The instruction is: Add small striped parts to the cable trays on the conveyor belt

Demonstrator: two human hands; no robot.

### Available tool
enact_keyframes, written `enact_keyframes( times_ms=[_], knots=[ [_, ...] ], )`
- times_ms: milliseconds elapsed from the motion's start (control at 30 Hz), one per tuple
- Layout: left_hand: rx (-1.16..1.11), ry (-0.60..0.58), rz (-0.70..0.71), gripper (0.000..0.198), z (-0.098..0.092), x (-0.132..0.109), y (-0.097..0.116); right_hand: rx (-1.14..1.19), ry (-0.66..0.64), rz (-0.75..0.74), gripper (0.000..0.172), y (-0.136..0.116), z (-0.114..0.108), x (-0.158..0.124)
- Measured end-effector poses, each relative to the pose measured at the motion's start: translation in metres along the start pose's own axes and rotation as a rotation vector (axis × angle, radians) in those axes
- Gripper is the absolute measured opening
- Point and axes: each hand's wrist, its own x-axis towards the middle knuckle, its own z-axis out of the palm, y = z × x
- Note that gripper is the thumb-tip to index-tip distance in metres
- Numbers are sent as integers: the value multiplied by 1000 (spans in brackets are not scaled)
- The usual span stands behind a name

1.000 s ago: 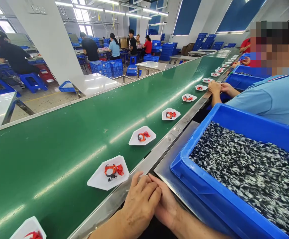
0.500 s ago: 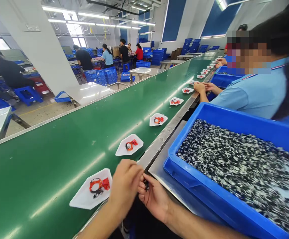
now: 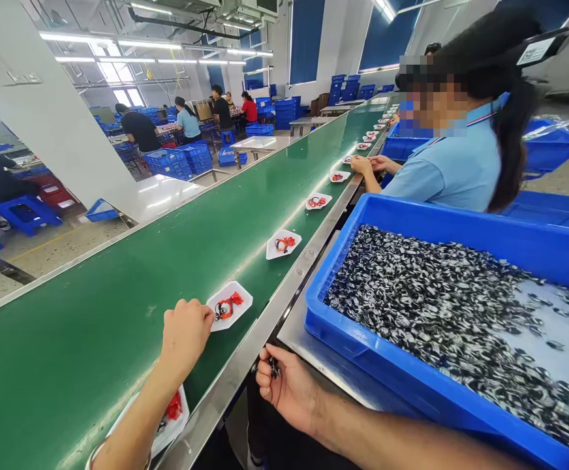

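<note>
My left hand point(image 3: 184, 331) reaches out over the green conveyor belt point(image 3: 118, 300), fingers curled and pinched at the near edge of a white tray point(image 3: 229, 305) holding red and black wire parts. What its fingertips hold, if anything, is hidden. My right hand point(image 3: 284, 385) rests at the belt's steel rim, closed on small black parts. Under my left forearm lies another white tray point(image 3: 169, 424) with red parts.
A big blue bin point(image 3: 363, 326) full of small black and white parts stands at my right. More white trays point(image 3: 283, 244) run up the belt. A co-worker in a light blue shirt point(image 3: 451, 170) sits beyond the bin. Other people work at far tables.
My left hand left my right hand and stretched onto the belt to a tray. The trays have travelled along the belt towards me. My view has turned right.
</note>
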Motion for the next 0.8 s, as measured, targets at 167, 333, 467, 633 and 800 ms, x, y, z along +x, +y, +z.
enact_keyframes(
  times_ms=[167,333,467,633,800],
  knots=[
    [77,181,37,35,-5,-27,21,-12,11,-17,18,2,-3,3],
    [-8,395,561,4,37,-67,80,81,43,-93,13,5,-7,7],
    [66,402,591,19,69,-74,100,146,94,-63,9,3,-9,9],
    [-157,341,575,15,73,-71,90,391,-56,42,4,1,-12,12],
    [-366,290,600,7,71,-72,86,418,-146,77,4,1,-13,12]
  ],
)
